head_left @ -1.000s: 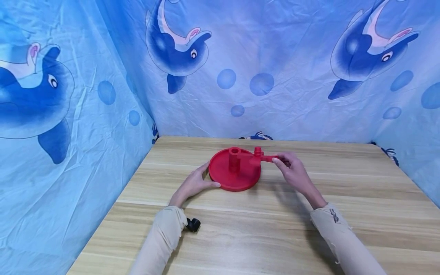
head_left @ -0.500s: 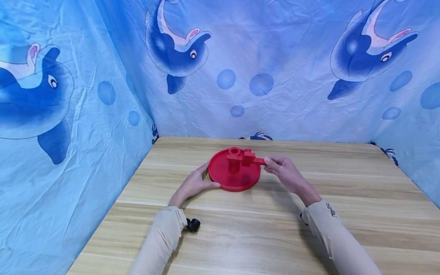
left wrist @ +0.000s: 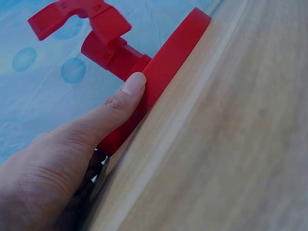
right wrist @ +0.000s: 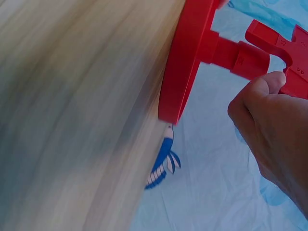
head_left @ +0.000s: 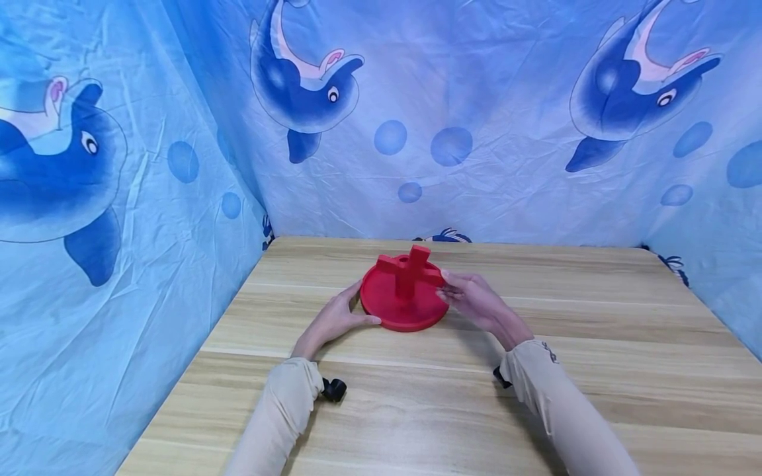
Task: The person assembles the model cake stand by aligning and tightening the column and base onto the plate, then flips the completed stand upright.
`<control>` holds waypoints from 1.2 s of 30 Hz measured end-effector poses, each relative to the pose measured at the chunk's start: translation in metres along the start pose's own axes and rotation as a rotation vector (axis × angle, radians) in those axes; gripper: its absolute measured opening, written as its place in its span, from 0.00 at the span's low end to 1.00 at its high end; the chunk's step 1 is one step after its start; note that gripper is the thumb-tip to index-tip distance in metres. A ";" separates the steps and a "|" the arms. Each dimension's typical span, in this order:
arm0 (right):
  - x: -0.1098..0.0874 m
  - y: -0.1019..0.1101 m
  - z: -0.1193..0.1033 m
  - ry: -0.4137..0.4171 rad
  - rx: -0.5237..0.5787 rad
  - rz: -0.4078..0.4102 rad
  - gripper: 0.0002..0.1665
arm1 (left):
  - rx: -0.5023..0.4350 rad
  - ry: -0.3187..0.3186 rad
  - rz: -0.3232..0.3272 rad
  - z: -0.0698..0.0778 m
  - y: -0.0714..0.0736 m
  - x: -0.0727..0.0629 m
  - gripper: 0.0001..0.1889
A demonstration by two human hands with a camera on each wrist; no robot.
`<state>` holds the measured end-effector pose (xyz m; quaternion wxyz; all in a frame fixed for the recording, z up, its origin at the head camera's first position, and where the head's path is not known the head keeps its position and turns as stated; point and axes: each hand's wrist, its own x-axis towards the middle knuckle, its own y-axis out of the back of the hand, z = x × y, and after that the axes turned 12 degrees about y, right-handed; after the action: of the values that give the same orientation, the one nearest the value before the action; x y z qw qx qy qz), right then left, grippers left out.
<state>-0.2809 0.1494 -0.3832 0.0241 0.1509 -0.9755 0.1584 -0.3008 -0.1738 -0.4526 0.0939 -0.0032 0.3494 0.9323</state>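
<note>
A red round base (head_left: 406,325) with a raised rim lies on the wooden table. From its middle rises a red post (head_left: 405,289) with a hollow top. My left hand (head_left: 335,322) holds the rim at the left, thumb at the front and fingers at the far side. Up beside the post's top, my right hand (head_left: 476,303) pinches one arm of a red branching piece (head_left: 419,258). That piece has several flat arms with embossed numbers, and curved notches between them show in the right wrist view. In the left wrist view the branching piece (left wrist: 86,8) overlaps the post's upper end (left wrist: 98,48).
The wooden table (head_left: 417,410) runs to a blue cloth backdrop (head_left: 506,192) printed with dolphins and bubbles. A small black device (head_left: 335,389) sits at the left wrist, another black piece (head_left: 501,377) under the right cuff.
My right hand has moved left with the red branching piece, bringing it from beside the base to the post's top and turning it so its arms point upward. The left hand has stayed put.
</note>
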 end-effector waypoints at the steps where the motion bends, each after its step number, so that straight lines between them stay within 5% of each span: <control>1: 0.001 -0.002 0.000 -0.014 0.013 0.010 0.14 | 0.002 0.001 0.000 0.000 0.000 0.000 0.59; 15: 0.018 -0.019 0.008 -0.149 0.277 0.126 0.12 | 0.003 -0.037 0.008 -0.002 -0.001 0.002 0.59; 36: 0.021 -0.024 0.012 -0.165 0.338 0.106 0.19 | 0.019 0.004 0.015 -0.001 -0.002 0.003 0.60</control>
<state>-0.2935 0.1178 -0.3854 -0.0901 0.1135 -0.9403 0.3081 -0.3033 -0.1728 -0.4546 0.0861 -0.0014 0.3585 0.9295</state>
